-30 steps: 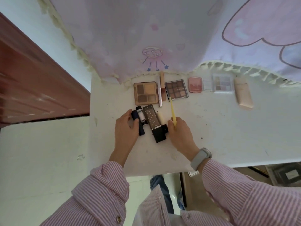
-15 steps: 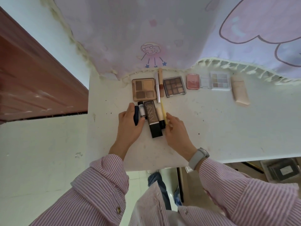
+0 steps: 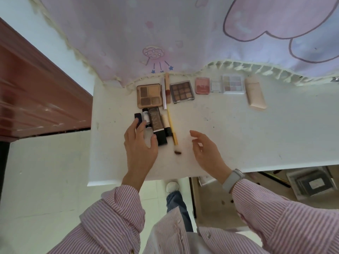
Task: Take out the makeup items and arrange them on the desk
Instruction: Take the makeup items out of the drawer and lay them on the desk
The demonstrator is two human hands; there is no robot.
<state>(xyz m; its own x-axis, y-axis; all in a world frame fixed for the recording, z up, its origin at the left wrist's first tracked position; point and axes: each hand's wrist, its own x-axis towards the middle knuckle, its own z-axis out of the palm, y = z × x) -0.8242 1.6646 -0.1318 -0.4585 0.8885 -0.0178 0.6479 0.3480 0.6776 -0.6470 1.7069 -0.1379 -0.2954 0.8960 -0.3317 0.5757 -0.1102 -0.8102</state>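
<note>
Makeup lies in two rows on the white desk point(image 3: 256, 136). At the back: a tan palette point(image 3: 149, 95), two thin tubes point(image 3: 166, 90), a brown palette point(image 3: 182, 91), a pink blush point(image 3: 202, 85), a clear palette point(image 3: 232, 84) and a beige bottle point(image 3: 255, 93). In front stand a dark blue tube point(image 3: 137, 118), a white tube point(image 3: 146, 119), a brown-and-black tube point(image 3: 157, 127), a cream tube point(image 3: 166, 126) and a yellow brush point(image 3: 172, 128). My left hand point(image 3: 140, 145) rests with relaxed fingers over the blue and white tubes. My right hand point(image 3: 207, 153) hovers empty to the right of the brush.
A pink cartoon curtain point(image 3: 165, 33) with a frilled hem hangs over the desk's back edge. A reddish wooden door point(image 3: 36, 92) stands to the left. Below the desk's front edge at the right sits a clear box point(image 3: 310, 182) on the floor.
My right hand has let go of the yellow brush and drawn back to the right. The brush now lies beside the cream tube. My left hand's fingers have loosened from the blue tube.
</note>
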